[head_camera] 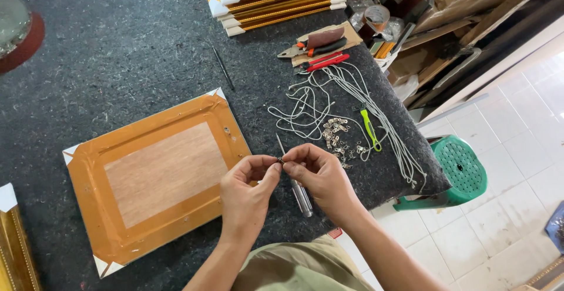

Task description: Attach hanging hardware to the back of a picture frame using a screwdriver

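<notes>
- While both our hands meet just above the near edge of the workbench (117, 44), the step in hand looks like fitting a tiny fastener to a small metal part, judged from the pinch alone.
- Our left hand (247, 194) pinches the small metal piece (281, 160) between thumb and forefinger; our right hand (320, 176) closes on the same piece from the other side, fingertips touching.
- That piece is dark, shiny and mostly hidden by our fingers; we cannot tell its exact shape.
- A screwdriver (296, 185) lies on the felt directly under our hands, tip pointing away from us.
- Left of our hands rests a picture frame (155, 176), face down, its back sealed with brown tape around a wooden panel, white protectors on the corners.
- A heap of small metal hangers (338, 135) sits just beyond our right hand, beside loops of white cord (352, 100) and a green-handled tool (370, 129).
- Pliers (314, 49) lie toward the far right edge; a stack of gold frames (276, 0) sits at the far edge.
- Next move, we judge, calls for a steady pinch and lining up the small part at the frame back.
</notes>
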